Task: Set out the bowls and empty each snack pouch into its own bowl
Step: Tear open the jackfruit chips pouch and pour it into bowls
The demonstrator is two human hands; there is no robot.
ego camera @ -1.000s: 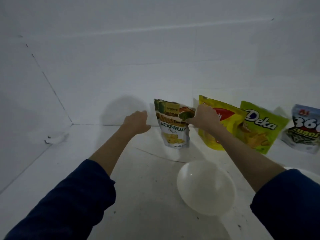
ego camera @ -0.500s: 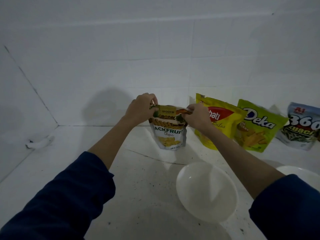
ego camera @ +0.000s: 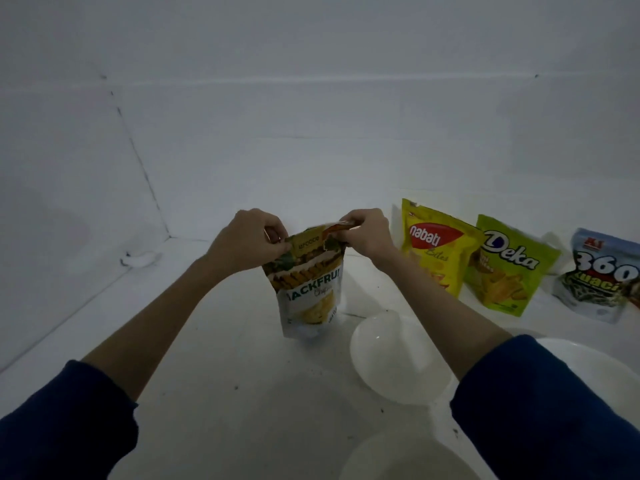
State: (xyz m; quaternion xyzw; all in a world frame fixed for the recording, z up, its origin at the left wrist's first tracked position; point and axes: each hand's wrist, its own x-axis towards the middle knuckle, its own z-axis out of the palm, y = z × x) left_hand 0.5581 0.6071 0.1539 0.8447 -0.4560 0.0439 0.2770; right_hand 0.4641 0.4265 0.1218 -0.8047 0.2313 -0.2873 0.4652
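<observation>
A jackfruit chips pouch [ego camera: 310, 292] hangs upright over the white surface, held by its top edge. My left hand [ego camera: 247, 239] pinches the top left corner and my right hand [ego camera: 367, 232] pinches the top right corner, where the strip looks partly torn. To the pouch's lower right sits a white bowl [ego camera: 394, 362], with nothing in it. Against the back wall lean a yellow Nabati pouch [ego camera: 436, 247], a green Deka pouch [ego camera: 509, 268] and a 360 Kuaci pouch [ego camera: 601, 278].
A second white bowl [ego camera: 595, 362] shows at the right behind my sleeve, and a third bowl [ego camera: 405, 459] at the bottom edge. White walls close the surface at the back and left. A small white scrap [ego camera: 140, 259] lies in the left corner.
My left hand has come onto the jackfruit pouch's top corner. Both hands have drawn the pouch away from the wall, nearer to me and the bowl.
</observation>
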